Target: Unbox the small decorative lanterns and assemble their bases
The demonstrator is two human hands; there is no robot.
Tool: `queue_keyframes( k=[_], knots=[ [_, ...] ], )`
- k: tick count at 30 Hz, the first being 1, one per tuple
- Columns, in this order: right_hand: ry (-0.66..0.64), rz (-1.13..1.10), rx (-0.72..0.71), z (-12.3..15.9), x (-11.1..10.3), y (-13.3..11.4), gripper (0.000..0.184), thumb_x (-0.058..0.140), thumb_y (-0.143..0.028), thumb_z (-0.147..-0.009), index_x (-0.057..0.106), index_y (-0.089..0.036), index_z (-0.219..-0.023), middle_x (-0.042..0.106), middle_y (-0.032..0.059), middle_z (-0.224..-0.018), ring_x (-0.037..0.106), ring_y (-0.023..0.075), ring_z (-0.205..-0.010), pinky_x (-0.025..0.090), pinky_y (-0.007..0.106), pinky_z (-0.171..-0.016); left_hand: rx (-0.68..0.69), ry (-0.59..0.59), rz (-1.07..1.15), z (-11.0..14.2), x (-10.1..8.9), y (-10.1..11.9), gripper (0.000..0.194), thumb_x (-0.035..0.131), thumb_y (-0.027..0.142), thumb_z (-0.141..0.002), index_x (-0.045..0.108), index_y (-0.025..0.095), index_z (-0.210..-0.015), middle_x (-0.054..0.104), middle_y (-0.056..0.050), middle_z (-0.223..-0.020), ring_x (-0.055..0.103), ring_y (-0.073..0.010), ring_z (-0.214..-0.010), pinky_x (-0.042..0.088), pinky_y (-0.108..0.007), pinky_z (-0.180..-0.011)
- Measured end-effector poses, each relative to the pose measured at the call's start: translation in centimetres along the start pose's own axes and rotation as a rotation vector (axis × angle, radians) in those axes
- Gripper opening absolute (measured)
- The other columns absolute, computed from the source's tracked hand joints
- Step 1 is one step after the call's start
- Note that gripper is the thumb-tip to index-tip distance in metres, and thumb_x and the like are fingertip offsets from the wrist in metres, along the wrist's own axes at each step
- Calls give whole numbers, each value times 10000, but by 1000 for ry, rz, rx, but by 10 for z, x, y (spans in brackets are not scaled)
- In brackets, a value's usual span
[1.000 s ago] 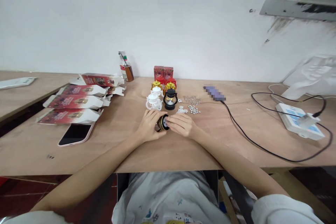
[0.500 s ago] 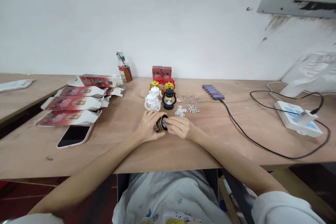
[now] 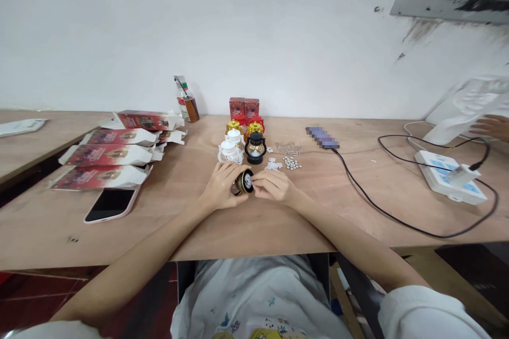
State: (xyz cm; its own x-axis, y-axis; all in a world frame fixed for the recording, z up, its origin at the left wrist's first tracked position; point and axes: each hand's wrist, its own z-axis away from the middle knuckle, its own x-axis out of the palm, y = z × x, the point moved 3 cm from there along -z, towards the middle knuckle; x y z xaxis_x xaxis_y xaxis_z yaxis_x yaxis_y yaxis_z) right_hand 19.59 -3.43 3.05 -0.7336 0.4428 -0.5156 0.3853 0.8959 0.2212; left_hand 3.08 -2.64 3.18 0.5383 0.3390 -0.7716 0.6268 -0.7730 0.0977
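Observation:
My left hand [image 3: 224, 186] is wrapped round a small black lantern with gold trim [image 3: 239, 184], which lies tipped over so its base faces right. White shows inside the round base opening. The fingertips of my right hand [image 3: 274, 186] are pinched together at that opening; whatever is between them is too small to make out. Just beyond my hands stand another black lantern [image 3: 255, 149], two white lanterns [image 3: 230, 152], gold ones [image 3: 254, 128] and red ones behind. White plastic pieces [image 3: 273, 164], round button cells [image 3: 292, 163] and small metal parts [image 3: 289, 148] lie in piles to their right.
Flattened red boxes [image 3: 105, 155] and a phone [image 3: 111, 204] lie at left. A bottle [image 3: 186, 105] and two red boxes [image 3: 244, 108] stand by the wall. At right are a cabled phone [image 3: 323, 137], a power strip [image 3: 449, 180], a white bag [image 3: 457, 111] and another person's hand [image 3: 492, 127].
The lantern's base has turned a little more toward me, showing more of its white inside. My right fingertips have drawn slightly back from it. Another person's hand has appeared at the right edge.

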Motion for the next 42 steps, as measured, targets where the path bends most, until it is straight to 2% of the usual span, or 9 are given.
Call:
queue_keyframes(
  k=[6,11,14,18,22,28,31,36,42],
  knots=[
    [14,8,45,3,-8,10,108,520,-113,-828,573,-206,-819,680,58,-812,626,142,-741,532,267,-664,-40,48,-107,-2,-7,-5,456,585,320,-678,536,173,-1107,673,-97,-977,583,-262,-899,374,-363,-752],
    [-399,294,338,15,6,37,169,457,-116,-835,577,-156,-722,640,92,-738,591,198,-736,462,316,-665,-23,97,-132,-1,-8,-7,454,591,292,-680,518,157,-1107,666,-104,-1001,582,-264,-925,380,-352,-770],
    [-652,397,521,23,11,47,139,476,-114,-817,610,-109,-782,650,140,-852,576,240,-869,432,336,-761,-6,80,-104,-1,-7,-4,434,578,295,-706,510,159,-1113,663,-99,-1023,587,-248,-929,385,-341,-776],
    [-742,442,614,25,10,49,175,474,-128,-833,636,-85,-881,654,155,-904,551,255,-945,405,343,-818,21,56,-68,-1,-5,-2,443,578,303,-713,505,160,-1126,660,-98,-1025,586,-247,-944,388,-347,-798],
    [-642,438,610,23,7,46,153,495,-151,-841,641,-107,-842,661,142,-882,558,255,-906,410,353,-781,7,32,-49,-1,-4,-3,452,581,292,-702,510,165,-1130,658,-95,-1026,586,-250,-945,390,-354,-803],
    [-171,193,423,7,-4,21,147,501,-219,-882,616,-162,-810,666,75,-834,583,184,-811,441,311,-739,12,69,24,0,-3,-2,458,593,283,-717,491,168,-1149,646,-92,-1049,588,-239,-959,402,-348,-816],
    [-16,60,289,1,-6,5,84,540,-191,-866,620,-175,-845,678,69,-883,602,157,-805,464,295,-735,2,83,75,1,-3,-1,462,592,284,-737,479,177,-1173,627,-95,-1086,579,-236,-1000,409,-347,-843],
    [57,-7,197,-3,-5,-4,76,565,-164,-849,638,-182,-859,690,78,-924,633,165,-852,504,305,-733,2,78,107,1,-4,3,513,603,287,-758,457,183,-1240,607,-100,-1105,565,-241,-1019,411,-364,-872],
    [28,-58,234,-1,-3,0,101,551,-170,-858,651,-182,-864,700,85,-931,646,172,-888,532,325,-762,-27,11,188,1,-2,7,572,644,336,-747,455,170,-1260,604,-109,-1081,568,-242,-994,433,-379,-879]
  ],
)
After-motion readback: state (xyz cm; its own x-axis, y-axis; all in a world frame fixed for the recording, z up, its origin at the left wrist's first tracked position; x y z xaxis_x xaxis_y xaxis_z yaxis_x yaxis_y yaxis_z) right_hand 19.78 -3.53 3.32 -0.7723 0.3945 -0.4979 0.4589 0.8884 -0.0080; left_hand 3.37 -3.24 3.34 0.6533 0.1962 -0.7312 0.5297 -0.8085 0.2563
